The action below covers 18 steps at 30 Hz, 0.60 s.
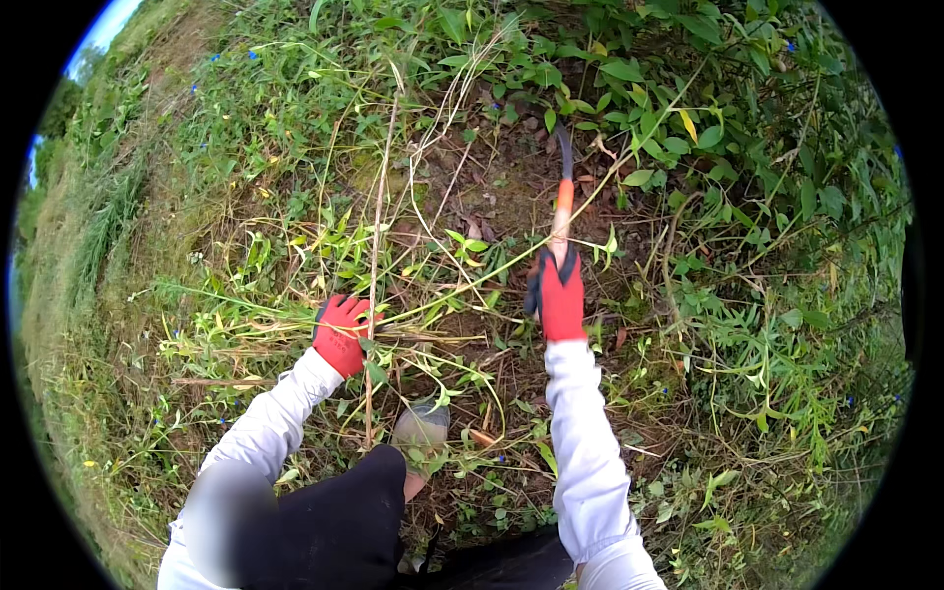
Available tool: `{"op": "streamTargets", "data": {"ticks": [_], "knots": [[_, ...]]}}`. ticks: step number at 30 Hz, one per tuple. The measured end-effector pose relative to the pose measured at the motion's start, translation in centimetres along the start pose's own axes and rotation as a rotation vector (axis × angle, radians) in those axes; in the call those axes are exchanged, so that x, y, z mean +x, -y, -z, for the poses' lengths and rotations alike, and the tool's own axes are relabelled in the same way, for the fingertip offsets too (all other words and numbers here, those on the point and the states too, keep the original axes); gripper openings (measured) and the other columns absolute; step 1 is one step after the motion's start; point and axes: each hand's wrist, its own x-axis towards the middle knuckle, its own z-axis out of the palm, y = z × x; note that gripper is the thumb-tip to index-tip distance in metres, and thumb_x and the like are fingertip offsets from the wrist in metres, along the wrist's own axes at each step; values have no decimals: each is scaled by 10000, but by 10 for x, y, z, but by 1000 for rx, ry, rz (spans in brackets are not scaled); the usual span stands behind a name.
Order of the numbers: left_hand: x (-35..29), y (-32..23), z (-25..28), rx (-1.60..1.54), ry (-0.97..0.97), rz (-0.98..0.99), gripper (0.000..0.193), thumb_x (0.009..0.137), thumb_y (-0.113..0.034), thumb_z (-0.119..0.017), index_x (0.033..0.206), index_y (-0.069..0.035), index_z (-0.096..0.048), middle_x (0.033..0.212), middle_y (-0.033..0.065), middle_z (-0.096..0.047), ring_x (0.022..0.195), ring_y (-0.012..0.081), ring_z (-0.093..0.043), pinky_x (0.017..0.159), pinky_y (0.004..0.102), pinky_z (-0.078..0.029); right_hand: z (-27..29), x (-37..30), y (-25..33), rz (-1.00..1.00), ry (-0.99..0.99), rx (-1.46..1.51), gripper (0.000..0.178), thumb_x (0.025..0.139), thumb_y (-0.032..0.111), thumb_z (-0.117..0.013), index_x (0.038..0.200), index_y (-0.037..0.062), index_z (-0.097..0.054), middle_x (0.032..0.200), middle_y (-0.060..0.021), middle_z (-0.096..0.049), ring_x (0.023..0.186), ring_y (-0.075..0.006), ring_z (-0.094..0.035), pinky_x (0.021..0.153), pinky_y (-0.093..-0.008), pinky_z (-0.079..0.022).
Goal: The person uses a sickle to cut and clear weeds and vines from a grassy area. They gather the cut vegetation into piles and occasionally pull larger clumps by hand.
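My left hand (341, 334), in a red glove with dark fingertips, is closed around a bunch of green weed stems (401, 318). The stems stick out on both sides of the fist, and one long stem reaches up to the right, past the sickle. My right hand (560, 300), in a matching glove, grips the lower end of a sickle (563, 202). Its handle is pale with an orange collar. The dark curved blade points away from me, its tip close to leaves at the edge of the thick growth. A thin dry stalk (380, 216) stands beside my left hand.
Dense leafy bushes (678, 128) fill the far right. Bare brown soil (501, 202) with dead leaves lies between the hands and beyond them. My shoe (423, 425) stands among cut and trampled weeds. A grassy slope (79, 236) runs along the left.
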Motion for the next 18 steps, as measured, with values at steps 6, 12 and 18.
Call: {"op": "streamTargets", "data": {"ticks": [6,12,18], "knots": [[28,-4,18,-73,-118,-77,520,624,-290,-684,1122,-144,-653,1348,177,-513,1248,337,-475,1090,546,-311,-57,111,-24,72,72,-600,395,884,354,-643,1123,52,-553,841,-130,-656,736,-253,-650,684,-375,-510],[41,-1,21,-106,-165,-75,452,653,-227,-663,1094,-126,-664,1410,173,-473,1304,328,-440,1130,539,-272,-46,8,-63,-59,273,-512,596,914,385,-582,1375,64,-386,1076,-299,-616,1038,-454,-596,857,-480,-485],[72,-20,32,-170,-69,-204,484,764,-148,-578,1245,-109,-613,1459,173,-420,1356,347,-390,1151,499,-287,35,-149,-19,-219,384,-564,535,902,193,-617,1374,44,-413,837,-194,-651,725,-278,-669,667,-375,-503]]}}
